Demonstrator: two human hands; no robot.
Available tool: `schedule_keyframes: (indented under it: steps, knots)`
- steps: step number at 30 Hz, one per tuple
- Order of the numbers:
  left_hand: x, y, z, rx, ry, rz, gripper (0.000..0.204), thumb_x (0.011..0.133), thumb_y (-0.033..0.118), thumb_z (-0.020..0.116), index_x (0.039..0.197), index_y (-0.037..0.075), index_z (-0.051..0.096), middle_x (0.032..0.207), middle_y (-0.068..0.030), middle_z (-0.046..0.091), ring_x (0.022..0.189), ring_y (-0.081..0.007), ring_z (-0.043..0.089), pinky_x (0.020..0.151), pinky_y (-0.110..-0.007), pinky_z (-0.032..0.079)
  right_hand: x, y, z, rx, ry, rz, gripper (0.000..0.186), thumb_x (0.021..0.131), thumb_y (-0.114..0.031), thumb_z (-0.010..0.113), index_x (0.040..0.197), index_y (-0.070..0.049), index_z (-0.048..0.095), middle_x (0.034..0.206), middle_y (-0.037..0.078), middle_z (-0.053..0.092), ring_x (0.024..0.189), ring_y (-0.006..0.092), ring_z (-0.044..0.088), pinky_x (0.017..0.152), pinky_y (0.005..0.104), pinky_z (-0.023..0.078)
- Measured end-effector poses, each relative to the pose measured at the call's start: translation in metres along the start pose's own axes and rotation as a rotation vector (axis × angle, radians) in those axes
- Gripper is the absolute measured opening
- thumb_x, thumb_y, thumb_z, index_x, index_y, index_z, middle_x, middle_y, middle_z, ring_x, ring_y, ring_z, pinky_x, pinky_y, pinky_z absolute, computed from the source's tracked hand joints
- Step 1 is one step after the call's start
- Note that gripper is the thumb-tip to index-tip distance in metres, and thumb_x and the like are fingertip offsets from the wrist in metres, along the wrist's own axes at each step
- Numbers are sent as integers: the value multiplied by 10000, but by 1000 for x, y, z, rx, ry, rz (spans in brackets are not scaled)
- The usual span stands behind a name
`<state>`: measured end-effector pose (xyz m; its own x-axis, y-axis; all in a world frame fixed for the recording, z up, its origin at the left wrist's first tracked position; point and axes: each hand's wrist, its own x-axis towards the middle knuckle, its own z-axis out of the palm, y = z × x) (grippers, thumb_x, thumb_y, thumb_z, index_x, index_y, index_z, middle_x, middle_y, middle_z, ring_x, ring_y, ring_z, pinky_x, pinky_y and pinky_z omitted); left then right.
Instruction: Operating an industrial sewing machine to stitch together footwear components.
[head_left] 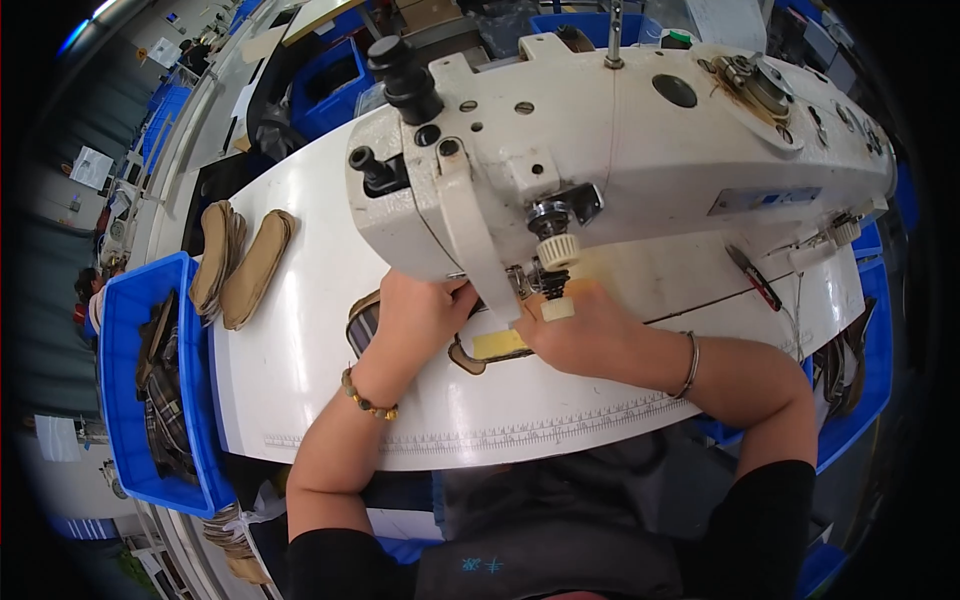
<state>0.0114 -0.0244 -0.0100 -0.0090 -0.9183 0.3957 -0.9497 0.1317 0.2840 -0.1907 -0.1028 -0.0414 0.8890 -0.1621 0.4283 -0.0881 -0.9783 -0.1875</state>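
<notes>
A white bench (300, 385) is filling the middle of a busy workroom, a printed ruler strip (490, 432) running along its near edge. Just beyond the strip, the left hand (415, 315), a beaded bracelet (368, 398) circling its wrist, is curling over a plaid piece with a tan rim (362, 325), which is lying on the bench and showing past that hand's outer side. The right hand (585, 330), below a metal bangle (692, 365), is bending its fingers in beside the needle area; the fingertips of both are hiding, so I cannot tell how far they are parting or whether they are gripping anything. A yellow patch (500, 345) is showing between the hands. Above them a white sewing machine (540, 130) is looming, red-handled snips (755, 278) resting to its right. Two tan stacks (258, 270) are lying leftward, near a blue bin (118, 400) holding plaid fabric (168, 425). Farther off, another person (92, 288) is appearing at the far left.
</notes>
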Motion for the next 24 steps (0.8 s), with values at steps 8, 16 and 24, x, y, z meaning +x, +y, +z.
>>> schedule_keyframes:
  steps: [8, 16, 24]
  knots:
    - [0, -2, 2, 17, 8, -32, 221, 701, 77, 759, 919, 113, 741, 735, -100, 663, 662, -318, 635, 582, -402, 510, 2, -7, 1, -113, 4, -23, 427, 780, -106, 594, 1182, 21, 662, 525, 58, 554, 483, 206, 597, 460, 363, 462]
    - [7, 5, -3, -44, -38, -96, 255, 748, 155, 773, 995, 114, 726, 797, -108, 688, 713, -327, 658, 606, -409, 529, 5, -7, 0, -102, -62, -9, 466, 767, -110, 603, 1211, 24, 644, 517, 69, 560, 471, 213, 594, 456, 354, 453]
    - [13, -7, -1, -214, -94, -89, 344, 709, 183, 823, 1031, 109, 728, 901, -111, 719, 799, -312, 687, 685, -389, 550, 3, -5, 3, -91, -39, -44, 481, 757, -104, 614, 1219, 27, 636, 519, 70, 563, 470, 218, 597, 462, 361, 456]
